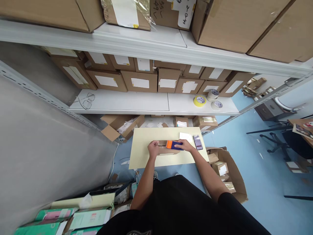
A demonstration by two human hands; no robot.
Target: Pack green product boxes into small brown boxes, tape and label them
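A small brown cardboard box [168, 151] lies on the pale yellow table before me. At its left end my left hand [153, 149] is closed, its fingers on the box's edge. My right hand [185, 145] grips the dark blue end of an orange and dark blue block-shaped item [172, 144] over the top of the box. Between that item's orange end and my left hand there is a shiny, see-through strip or opening; which one I cannot tell. Just beyond my right hand lie a white sheet [186, 136] and a phone [198, 143].
Shelves [127, 101] with labelled cartons rise behind the table [139, 160]; tape rolls [200, 101] sit on one. An open carton [122, 125] is at the back left. To the right stands a large carton [236, 176] holding boxes. Green packages [49, 225] lie at lower left.
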